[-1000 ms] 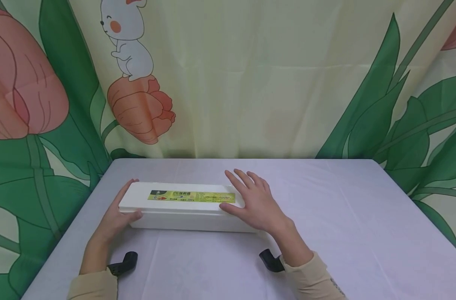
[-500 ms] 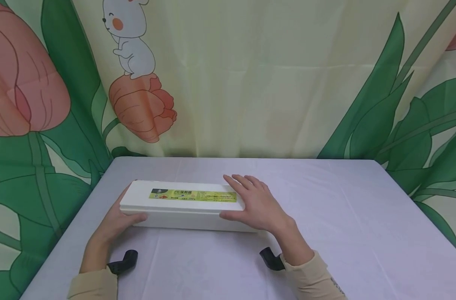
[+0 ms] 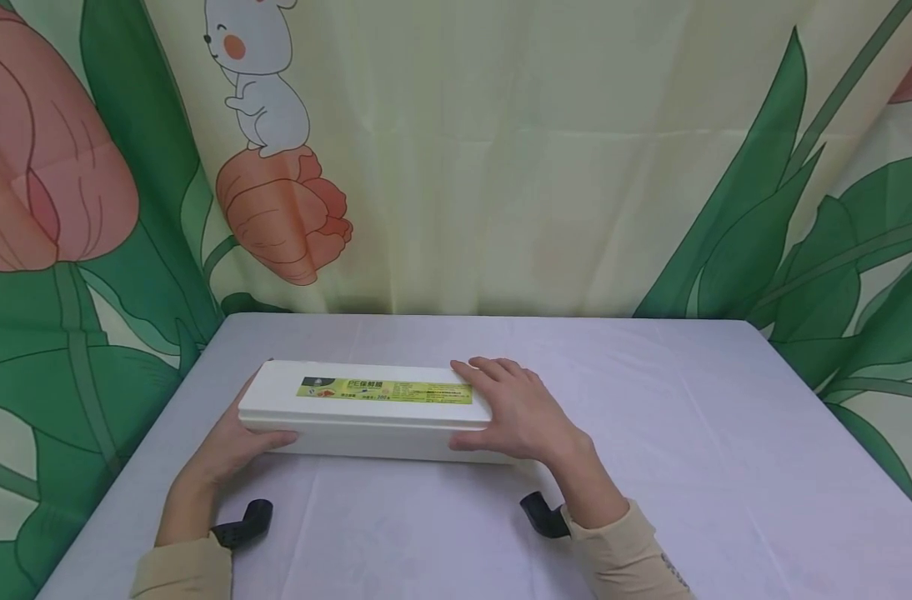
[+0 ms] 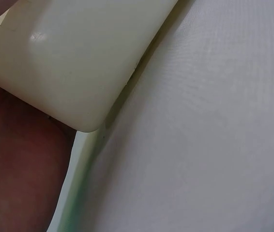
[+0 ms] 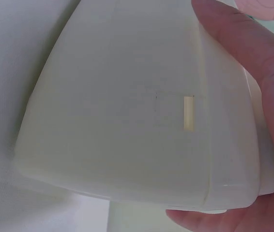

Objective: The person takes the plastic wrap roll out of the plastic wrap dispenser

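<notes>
A long white cling film box [image 3: 373, 440] lies across the table, with a yellow-green label [image 3: 384, 390] on its lid marked "PE" and Chinese characters. My left hand [image 3: 219, 446] grips the box's left end, thumb along the front face; its other fingers are mostly hidden behind the end. At the opposite end, my right hand [image 3: 523, 415] holds the box, thumb on the front and fingers over the far top edge. The right wrist view shows the end face of the cling film box [image 5: 117, 111] with a small slot. Close in the left wrist view is the box's other end [image 4: 79, 63].
A white cloth covers the table [image 3: 689, 467]. Behind it hangs a curtain [image 3: 501, 167] printed with tulips, leaves and a white rabbit. Black wrist mounts [image 3: 249, 523] stick out from both sleeves.
My right hand has lowered from above the box onto its right end, its thumb coming down to the front face. My left thumb has slid slightly right along the front.
</notes>
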### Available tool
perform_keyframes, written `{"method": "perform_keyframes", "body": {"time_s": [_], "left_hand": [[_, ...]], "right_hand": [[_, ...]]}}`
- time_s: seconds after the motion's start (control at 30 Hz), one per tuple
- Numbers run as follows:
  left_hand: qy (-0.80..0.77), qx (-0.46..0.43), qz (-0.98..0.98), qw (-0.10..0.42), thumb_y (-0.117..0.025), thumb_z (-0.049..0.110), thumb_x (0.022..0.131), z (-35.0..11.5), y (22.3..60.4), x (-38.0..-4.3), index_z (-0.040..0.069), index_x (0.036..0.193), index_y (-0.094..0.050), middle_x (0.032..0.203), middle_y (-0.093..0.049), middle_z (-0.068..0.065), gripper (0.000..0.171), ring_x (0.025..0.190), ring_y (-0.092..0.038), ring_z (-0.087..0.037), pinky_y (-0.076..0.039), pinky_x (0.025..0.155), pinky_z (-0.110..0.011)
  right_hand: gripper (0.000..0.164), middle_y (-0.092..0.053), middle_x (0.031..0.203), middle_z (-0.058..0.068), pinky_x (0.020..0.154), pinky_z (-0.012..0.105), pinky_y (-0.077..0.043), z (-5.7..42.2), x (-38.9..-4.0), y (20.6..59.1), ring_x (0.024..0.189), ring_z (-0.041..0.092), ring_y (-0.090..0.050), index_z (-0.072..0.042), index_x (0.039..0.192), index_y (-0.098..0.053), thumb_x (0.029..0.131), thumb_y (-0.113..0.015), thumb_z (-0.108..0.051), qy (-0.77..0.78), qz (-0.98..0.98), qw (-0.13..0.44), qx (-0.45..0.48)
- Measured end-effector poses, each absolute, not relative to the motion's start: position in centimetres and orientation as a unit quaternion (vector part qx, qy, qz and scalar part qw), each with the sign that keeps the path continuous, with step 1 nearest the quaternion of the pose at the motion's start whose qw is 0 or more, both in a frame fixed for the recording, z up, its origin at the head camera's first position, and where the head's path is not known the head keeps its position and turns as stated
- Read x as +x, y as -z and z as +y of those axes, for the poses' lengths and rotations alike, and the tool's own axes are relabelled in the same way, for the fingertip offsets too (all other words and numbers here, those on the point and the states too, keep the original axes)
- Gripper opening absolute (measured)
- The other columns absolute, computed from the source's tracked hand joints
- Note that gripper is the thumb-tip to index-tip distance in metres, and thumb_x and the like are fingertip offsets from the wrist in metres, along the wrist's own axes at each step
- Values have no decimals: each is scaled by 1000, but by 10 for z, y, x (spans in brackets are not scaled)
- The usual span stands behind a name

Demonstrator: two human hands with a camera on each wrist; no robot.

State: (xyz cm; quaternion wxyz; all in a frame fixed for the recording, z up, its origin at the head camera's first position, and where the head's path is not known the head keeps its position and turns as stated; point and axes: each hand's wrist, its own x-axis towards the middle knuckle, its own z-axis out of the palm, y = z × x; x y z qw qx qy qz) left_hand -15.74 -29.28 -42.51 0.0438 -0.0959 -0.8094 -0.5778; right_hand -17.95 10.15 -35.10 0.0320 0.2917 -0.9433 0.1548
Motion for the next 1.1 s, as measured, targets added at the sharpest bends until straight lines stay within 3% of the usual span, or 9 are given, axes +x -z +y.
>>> {"method": "perform_keyframes", "body": {"time_s": [0.53, 0.7, 0.8, 0.93, 1.0, 1.1], "left_hand": [[570, -90, -816, 35, -83, 0, 77, -292, 425, -156, 10, 162, -15, 155, -35, -23, 109, 122, -45, 3, -39, 94, -12], [550, -61, -832, 22, -81, 5, 82, -293, 423, -153, 3, 159, -20, 151, -40, -26, 98, 113, -48, 8, -41, 91, -14], [550, -53, -834, 10, -78, 6, 85, -293, 422, -153, 2, 159, -20, 151, -40, -27, 94, 121, -50, -5, -43, 104, -32], [543, -30, -839, -11, -74, 15, 90, -291, 419, -155, 4, 161, -14, 156, -32, -28, 94, 139, -35, -37, -27, 110, -70], [540, -21, -841, -16, -73, 19, 92, -290, 418, -155, 5, 161, -11, 158, -27, -30, 93, 143, -26, -48, -20, 107, -77], [529, -15, -848, -14, -71, 24, 93, -287, 416, -157, 7, 162, -10, 161, -21, -29, 94, 146, -16, -51, -15, 107, -79]], "right_hand": [[91, -56, 138, 4, 98, 53, -39, 105, -183, 355, 126, 31, -48, -20, 150, -51, 73, -86, -53, -184, -936, 43, 297], [89, -56, 137, 4, 98, 52, -39, 105, -184, 356, 126, 30, -48, -20, 149, -52, 74, -85, -53, -196, -932, 55, 299], [88, -57, 137, 5, 96, 52, -40, 107, -184, 356, 125, 30, -49, -19, 149, -52, 74, -85, -53, -203, -930, 67, 298], [89, -57, 137, 5, 95, 52, -41, 111, -184, 354, 124, 30, -49, -19, 148, -53, 74, -86, -53, -203, -931, 83, 291], [89, -57, 137, 5, 95, 52, -41, 113, -185, 354, 124, 31, -49, -19, 149, -52, 74, -85, -54, -202, -933, 86, 285], [90, -57, 137, 5, 95, 52, -41, 117, -185, 353, 124, 31, -49, -18, 150, -51, 74, -84, -55, -202, -935, 90, 278]]}}
